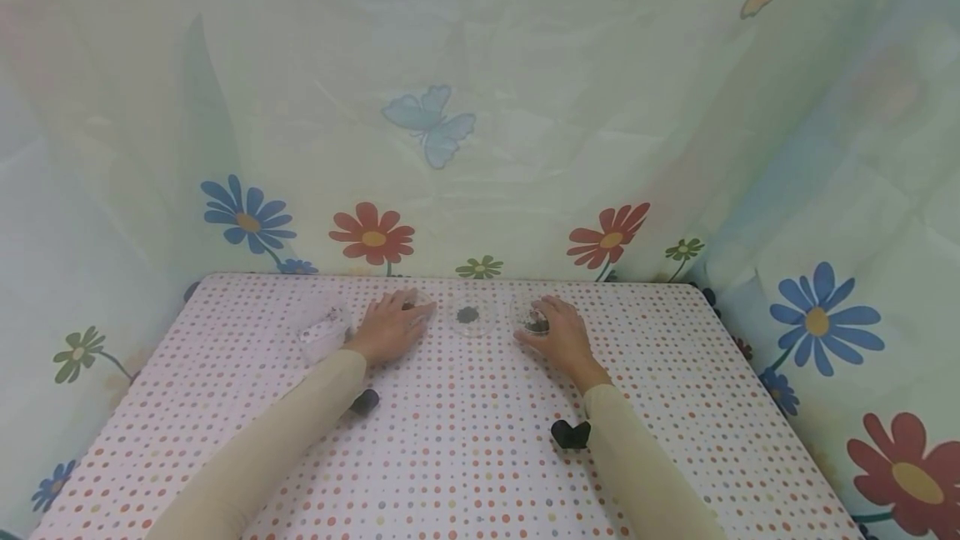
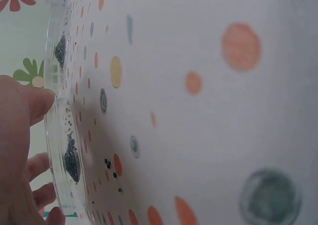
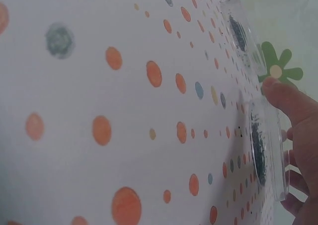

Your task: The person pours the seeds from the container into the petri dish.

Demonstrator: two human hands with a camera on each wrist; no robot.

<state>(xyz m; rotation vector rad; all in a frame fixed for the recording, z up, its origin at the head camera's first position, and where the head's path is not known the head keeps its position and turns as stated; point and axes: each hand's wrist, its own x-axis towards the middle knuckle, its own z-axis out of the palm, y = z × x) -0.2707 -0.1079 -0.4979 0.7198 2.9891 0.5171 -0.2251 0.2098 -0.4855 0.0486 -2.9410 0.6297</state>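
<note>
My left hand (image 1: 390, 330) grips the rim of a clear, shallow petri dish (image 2: 57, 160), its thumb on one side and its fingers on the other. Dark granules (image 2: 72, 163) lie heaped inside. On the right, my right hand (image 1: 561, 342) holds a similar petri dish (image 3: 278, 155) by its edge, also with dark granules (image 3: 257, 150) in it. Between the hands stands a middle petri dish (image 1: 486, 320) with a small dark heap, touched by neither hand in the head view. My palms partly cover the two outer dishes from above.
Left of my left hand lies a clear container (image 1: 322, 338) whose contents are too blurred to tell. A few loose black grains (image 2: 109, 164) lie on the dotted tabletop (image 1: 465, 440). Two black objects (image 1: 572, 435) show beside the sleeves. A flowered curtain (image 1: 525, 148) hangs behind the table.
</note>
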